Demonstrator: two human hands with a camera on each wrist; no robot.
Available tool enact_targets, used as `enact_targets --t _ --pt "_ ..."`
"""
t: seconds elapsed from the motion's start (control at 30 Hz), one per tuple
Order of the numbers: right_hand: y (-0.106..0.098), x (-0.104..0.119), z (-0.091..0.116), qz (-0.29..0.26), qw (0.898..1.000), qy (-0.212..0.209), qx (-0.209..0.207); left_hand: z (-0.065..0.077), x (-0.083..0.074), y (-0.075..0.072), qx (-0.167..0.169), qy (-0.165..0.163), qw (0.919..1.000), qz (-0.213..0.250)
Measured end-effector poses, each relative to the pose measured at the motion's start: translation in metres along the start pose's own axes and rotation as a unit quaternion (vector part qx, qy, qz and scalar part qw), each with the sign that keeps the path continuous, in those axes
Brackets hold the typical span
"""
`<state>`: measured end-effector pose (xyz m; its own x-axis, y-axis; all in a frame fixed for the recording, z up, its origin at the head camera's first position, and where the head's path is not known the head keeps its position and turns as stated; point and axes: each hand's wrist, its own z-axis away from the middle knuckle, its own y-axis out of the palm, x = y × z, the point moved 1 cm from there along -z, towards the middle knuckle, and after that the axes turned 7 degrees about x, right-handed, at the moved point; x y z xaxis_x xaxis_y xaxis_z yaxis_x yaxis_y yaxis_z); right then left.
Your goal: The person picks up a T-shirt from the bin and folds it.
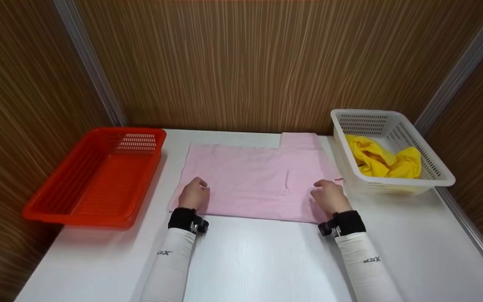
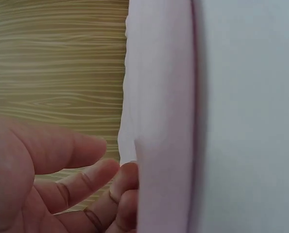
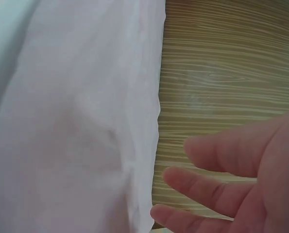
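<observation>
A pink garment (image 1: 241, 176) is spread in a flat, roughly rectangular shape on the table, with a sleeve-like flap (image 1: 299, 141) sticking out at its far right. Over its near left corner is my left hand (image 1: 194, 194), fingers loosely bent and thumb apart. In the left wrist view, the fingertips (image 2: 127, 177) are right at the pink cloth (image 2: 166, 116), nothing pinched between them. My right hand (image 1: 330, 197) is over the near right part, its fingers relaxed and spread. The right wrist view has its fingertips (image 3: 173, 175) beside the cloth's edge (image 3: 146, 121), holding nothing.
A red plastic basket (image 1: 141, 197) stands on the left of the white table (image 1: 258, 260). At the back right, a white basket (image 1: 409, 182) contains crumpled yellow cloth (image 1: 371, 157). Wood-patterned panels (image 1: 241, 63) enclose the back and both sides.
</observation>
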<state>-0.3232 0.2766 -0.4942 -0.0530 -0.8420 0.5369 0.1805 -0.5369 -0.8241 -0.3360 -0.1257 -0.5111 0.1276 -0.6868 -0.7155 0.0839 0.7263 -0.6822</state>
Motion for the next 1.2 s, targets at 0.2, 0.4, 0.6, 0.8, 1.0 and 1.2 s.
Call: enact_targets --t 0.2,0.4,0.6,0.8,1.0,1.2 --pt "0.004 -0.008 0.002 0.025 0.999 0.021 0.034 -0.005 0.008 0.000 -0.002 -0.019 0.9997 0.014" --pt "0.006 -0.009 0.003 0.042 0.999 0.003 0.017 -0.006 0.015 -0.004 0.003 -0.021 0.9997 0.010" --pt "0.005 -0.010 0.006 0.066 0.998 0.001 0.019 -0.006 0.016 -0.008 0.001 -0.020 0.9998 -0.005" --pt "-0.001 -0.008 0.009 0.081 0.996 0.011 0.041 -0.006 0.018 -0.012 0.009 -0.032 0.9994 -0.010" --pt "-0.005 -0.003 0.012 0.097 0.993 0.008 0.061 -0.004 0.022 -0.020 0.034 -0.056 0.9978 0.007" --pt "-0.007 0.001 0.017 0.112 0.991 0.016 0.075 -0.002 0.026 -0.026 0.076 -0.094 0.9919 0.039"
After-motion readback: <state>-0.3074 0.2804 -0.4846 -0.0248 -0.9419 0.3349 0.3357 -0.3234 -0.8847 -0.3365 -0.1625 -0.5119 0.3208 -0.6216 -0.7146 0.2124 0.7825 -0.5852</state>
